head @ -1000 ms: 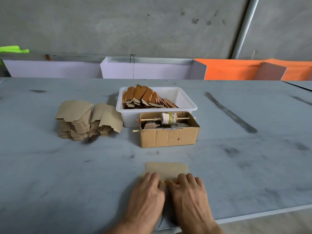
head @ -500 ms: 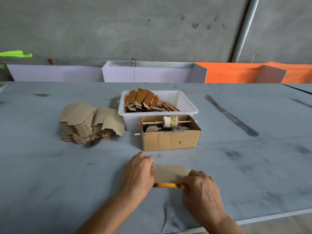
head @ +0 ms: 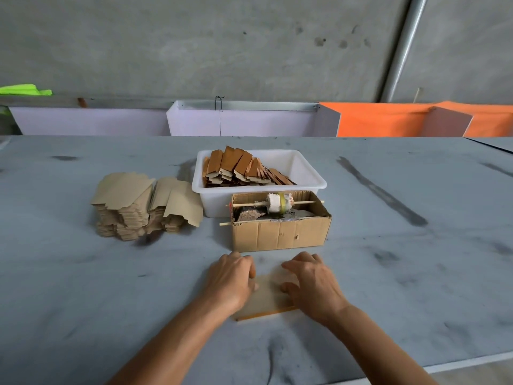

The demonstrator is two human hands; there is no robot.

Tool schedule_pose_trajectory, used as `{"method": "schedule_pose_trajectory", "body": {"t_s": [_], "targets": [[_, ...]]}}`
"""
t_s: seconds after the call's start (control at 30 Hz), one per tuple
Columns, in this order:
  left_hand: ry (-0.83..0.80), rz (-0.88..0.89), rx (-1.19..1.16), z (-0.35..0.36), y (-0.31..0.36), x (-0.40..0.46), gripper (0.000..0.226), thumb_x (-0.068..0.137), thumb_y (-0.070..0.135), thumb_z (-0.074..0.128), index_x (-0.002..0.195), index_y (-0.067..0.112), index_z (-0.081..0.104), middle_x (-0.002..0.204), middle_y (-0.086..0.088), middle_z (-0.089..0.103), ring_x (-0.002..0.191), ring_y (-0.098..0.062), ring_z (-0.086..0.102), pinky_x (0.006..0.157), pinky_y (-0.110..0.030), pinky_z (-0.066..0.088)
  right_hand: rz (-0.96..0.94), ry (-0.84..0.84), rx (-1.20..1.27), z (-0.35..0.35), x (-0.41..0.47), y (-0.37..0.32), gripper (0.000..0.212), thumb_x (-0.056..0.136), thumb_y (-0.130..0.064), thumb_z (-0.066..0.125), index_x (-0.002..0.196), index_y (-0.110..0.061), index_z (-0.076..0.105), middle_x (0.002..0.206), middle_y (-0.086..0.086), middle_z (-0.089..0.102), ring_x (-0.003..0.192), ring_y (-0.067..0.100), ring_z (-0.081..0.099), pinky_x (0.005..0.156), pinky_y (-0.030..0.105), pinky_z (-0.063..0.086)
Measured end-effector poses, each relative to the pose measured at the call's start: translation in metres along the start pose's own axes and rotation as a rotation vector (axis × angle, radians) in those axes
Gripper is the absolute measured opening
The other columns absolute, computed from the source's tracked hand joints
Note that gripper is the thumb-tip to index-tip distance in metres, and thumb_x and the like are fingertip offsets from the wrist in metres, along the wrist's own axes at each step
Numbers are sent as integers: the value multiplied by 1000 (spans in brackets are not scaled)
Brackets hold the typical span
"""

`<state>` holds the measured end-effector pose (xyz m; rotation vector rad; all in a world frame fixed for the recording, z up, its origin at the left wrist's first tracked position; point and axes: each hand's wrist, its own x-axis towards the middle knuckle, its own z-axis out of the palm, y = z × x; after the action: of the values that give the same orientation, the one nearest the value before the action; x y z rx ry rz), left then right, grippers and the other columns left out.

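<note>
A folded brown paper piece [head: 268, 294] lies flat on the grey table in front of me, with an orange edge along its near side. My left hand [head: 231, 279] rests on its left part, fingers curled over the far edge. On the right part sits my right hand [head: 312, 283], fingers bent downward. How firmly either hand holds the paper cannot be told. Both hands sit just in front of a small cardboard box [head: 280, 232].
The cardboard box holds a stick with a white roll [head: 279, 202] across its top. Behind it a white plastic tub [head: 305, 173] contains several folded brown pieces. A stack of flat tan paper blanks [head: 144, 204] stands at the left. The table's near edge [head: 458, 365] runs at lower right.
Both hands slid away from me over the paper, toward the cardboard box. The paper now lies with its orange edge nearest me and looks folded flatter.
</note>
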<state>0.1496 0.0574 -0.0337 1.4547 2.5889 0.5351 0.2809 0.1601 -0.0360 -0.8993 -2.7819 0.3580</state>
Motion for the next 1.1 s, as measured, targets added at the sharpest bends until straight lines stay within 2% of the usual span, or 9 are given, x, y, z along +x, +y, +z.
{"method": "schedule_pose_trajectory", "body": {"t_s": [0.17,0.3,0.37,0.47,0.63,0.77,0.9,0.97,1.1], "targets": [[10,6,18,3,1,-2,11,89,27,61,96,20,61,111,-1,53,108,-21,49,88,-29,38,2,-160,11,-8,14,1,37,87,-33,63,122,-22,56,125,3,49,116,21,42,98,37,40],[-27,-5,-41,-1,1,-1,5,87,21,59,87,24,55,107,0,55,104,-20,52,85,-28,39,-6,-170,75,-12,18,1,31,83,-28,69,111,-22,58,118,1,51,111,19,46,95,34,44],[-74,-52,-152,-4,-2,2,13,85,17,61,87,24,51,100,1,58,96,-19,55,77,-27,41,-3,-139,149,-13,19,2,30,79,-24,73,105,-19,59,113,1,55,102,17,51,89,28,47],[-134,-116,-342,-9,-6,7,24,77,9,71,93,20,57,84,3,59,77,-15,56,69,-23,46,-5,-120,244,-13,20,3,26,77,-17,76,100,-16,63,105,0,62,91,11,54,75,15,46],[-72,-113,-369,-9,-10,10,19,71,2,75,73,19,67,68,5,61,65,-11,57,72,-30,54,-33,-127,310,-15,24,7,10,85,-13,68,95,-11,71,98,3,69,81,6,58,65,6,45],[-15,-74,-330,-6,-14,11,9,77,7,73,81,15,74,75,2,66,70,-9,59,68,-20,48,-78,-125,236,-14,27,5,8,85,-11,67,91,-13,73,96,2,69,84,10,59,71,13,48],[33,-34,-254,-4,-14,10,13,80,7,69,84,18,75,84,2,71,76,-10,61,69,-17,46,-136,-104,146,-11,26,5,11,86,-11,66,92,-16,73,101,0,69,92,12,57,81,22,50],[68,0,-206,-3,-14,8,14,80,8,67,84,19,74,86,3,69,78,-10,60,68,-16,43,-195,-59,95,-9,24,6,13,88,-12,63,94,-18,73,101,-1,68,95,13,52,82,23,46],[110,169,-84,1,-17,3,18,86,9,60,92,19,73,96,2,62,99,-13,54,76,-18,36,-363,36,-73,-6,19,8,12,88,-13,62,88,-19,72,90,-1,67,93,18,51,76,26,39]]}}
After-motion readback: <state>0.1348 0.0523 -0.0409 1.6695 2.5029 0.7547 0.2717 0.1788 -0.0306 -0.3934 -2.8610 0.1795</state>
